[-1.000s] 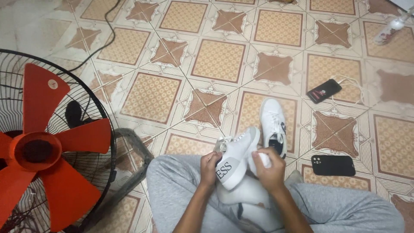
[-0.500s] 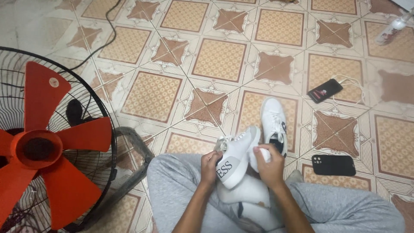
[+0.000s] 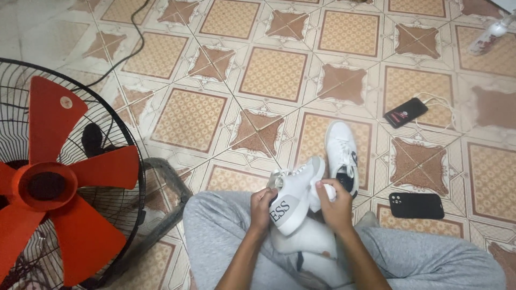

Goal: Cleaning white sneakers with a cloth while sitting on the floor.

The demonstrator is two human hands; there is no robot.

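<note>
A white shoe (image 3: 294, 196) is held above the lap, gripped at the heel by the left hand (image 3: 263, 208). A white cloth (image 3: 321, 194) is clenched in the right hand (image 3: 336, 207) against its side. A second shoe (image 3: 342, 153) lies on the floor (image 3: 274, 72).

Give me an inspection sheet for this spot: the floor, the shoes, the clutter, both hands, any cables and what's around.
Surface: patterned tiled floor, brown and cream; the person sits on it in grey trousers.
Job's things: white shoe held up over the lap; second white shoe lies on the floor just beyond it; small white wad, cloth or wipe, kind unclear.
Clutter: dark phone lying flat; another phone farther off.
Grippers: left hand grips the shoe's heel end; right hand presses the wad to its side.
Cables: black cord crossing the floor at top left; white cable at the farther phone.
Surroundings: red-bladed fan in a black cage, blades sharp, not blurred.
</note>
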